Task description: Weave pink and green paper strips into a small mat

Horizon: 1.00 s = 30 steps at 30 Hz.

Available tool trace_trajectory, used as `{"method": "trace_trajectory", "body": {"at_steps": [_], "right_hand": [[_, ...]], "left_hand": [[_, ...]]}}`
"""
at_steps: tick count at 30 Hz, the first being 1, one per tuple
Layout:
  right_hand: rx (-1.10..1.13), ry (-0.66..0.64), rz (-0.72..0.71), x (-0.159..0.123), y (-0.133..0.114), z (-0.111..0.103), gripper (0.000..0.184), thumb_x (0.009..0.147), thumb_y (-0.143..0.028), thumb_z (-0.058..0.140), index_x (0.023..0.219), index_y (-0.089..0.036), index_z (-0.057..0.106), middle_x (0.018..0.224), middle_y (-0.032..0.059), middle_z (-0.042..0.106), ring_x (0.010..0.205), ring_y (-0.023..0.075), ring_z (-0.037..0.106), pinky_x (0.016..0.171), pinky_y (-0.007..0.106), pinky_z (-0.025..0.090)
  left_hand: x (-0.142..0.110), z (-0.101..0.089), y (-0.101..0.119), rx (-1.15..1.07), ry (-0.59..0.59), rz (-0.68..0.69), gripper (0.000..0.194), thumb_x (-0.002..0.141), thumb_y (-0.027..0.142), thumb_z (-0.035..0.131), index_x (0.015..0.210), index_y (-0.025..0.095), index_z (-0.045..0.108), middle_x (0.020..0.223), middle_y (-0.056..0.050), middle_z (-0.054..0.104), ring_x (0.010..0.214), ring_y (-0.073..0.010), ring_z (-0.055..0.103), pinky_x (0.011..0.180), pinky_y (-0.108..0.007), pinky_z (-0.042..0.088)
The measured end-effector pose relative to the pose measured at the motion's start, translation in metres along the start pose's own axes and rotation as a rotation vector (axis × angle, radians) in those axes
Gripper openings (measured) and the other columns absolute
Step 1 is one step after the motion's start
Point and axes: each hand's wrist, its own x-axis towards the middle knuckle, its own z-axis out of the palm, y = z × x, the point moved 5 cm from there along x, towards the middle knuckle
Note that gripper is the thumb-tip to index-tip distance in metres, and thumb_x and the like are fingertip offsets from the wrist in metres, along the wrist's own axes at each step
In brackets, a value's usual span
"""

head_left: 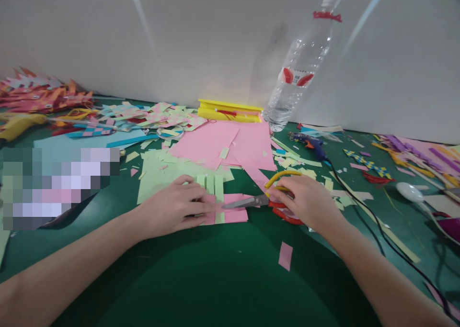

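My left hand bears down on a small weave of green and pink paper strips, fingers bent over its left side and holding it against the table. Around the handles of a pair of scissors, red and yellow at the grip, the fingers of my right hand are wrapped. The metal blades point left and reach over the pink strips, their tips close to my left fingertips. Under and behind the weave lies a pale green sheet. My left fingers cover part of the strips.
Behind the green sheet are pink sheets, a yellow roll and a tilted plastic bottle against the wall. At the right, a blue glue gun trails a black cord past a white spoon. Paper scraps litter the table.
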Motion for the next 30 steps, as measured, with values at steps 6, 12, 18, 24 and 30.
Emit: {"method": "trace_trajectory", "body": {"at_steps": [6, 12, 18, 24, 30], "right_hand": [[-0.011, -0.03, -0.014, 0.0, 0.0, 0.001, 0.031, 0.093, -0.041, 0.047, 0.08, -0.02, 0.067, 0.077, 0.0028, 0.07, 0.072, 0.0198, 0.062, 0.064, 0.031, 0.042], [-0.073, -0.082, 0.054, -0.001, 0.02, -0.005, 0.041, 0.091, -0.049, 0.046, 0.064, -0.021, 0.059, 0.062, 0.0028, 0.063, 0.06, 0.0192, 0.056, 0.053, 0.03, 0.036], [0.041, 0.099, 0.341, -0.004, 0.041, -0.013, 0.038, 0.092, -0.049, 0.041, 0.073, -0.021, 0.059, 0.062, 0.0022, 0.063, 0.057, 0.0187, 0.058, 0.048, 0.027, 0.034], [-0.058, 0.102, 0.458, -0.005, 0.055, -0.002, 0.033, 0.088, -0.045, 0.047, 0.097, -0.016, 0.058, 0.081, 0.0088, 0.068, 0.071, 0.0252, 0.065, 0.054, 0.029, 0.04], [-0.161, 0.01, 0.438, -0.003, 0.054, 0.008, 0.038, 0.088, -0.042, 0.048, 0.109, -0.011, 0.052, 0.086, 0.0145, 0.069, 0.076, 0.0287, 0.067, 0.054, 0.03, 0.041]], "left_hand": [[0.0, -0.001, 0.001, 0.01, 0.012, 0.011, 0.026, 0.099, 0.027, 0.041, 0.11, 0.028, 0.064, 0.097, 0.0, 0.069, 0.082, -0.0172, 0.059, 0.087, -0.035, 0.033], [0.0, -0.001, 0.0, -0.018, 0.031, -0.018, 0.026, 0.099, 0.027, 0.041, 0.112, 0.028, 0.063, 0.1, 0.0, 0.07, 0.083, -0.0169, 0.06, 0.088, -0.035, 0.033], [0.0, -0.002, 0.003, -0.055, 0.051, -0.004, 0.024, 0.099, 0.023, 0.043, 0.117, 0.026, 0.058, 0.106, -0.001, 0.07, 0.09, -0.0144, 0.061, 0.09, -0.033, 0.03], [-0.001, -0.006, -0.003, 0.029, 0.165, -0.11, 0.021, 0.098, 0.022, 0.042, 0.098, 0.022, 0.063, 0.082, 0.0, 0.068, 0.076, -0.0152, 0.058, 0.085, -0.034, 0.034], [0.004, -0.004, -0.015, 0.153, 0.235, -0.343, 0.026, 0.098, 0.031, 0.041, 0.112, 0.017, 0.058, 0.104, -0.009, 0.065, 0.098, -0.0246, 0.056, 0.089, -0.04, 0.037]]}}
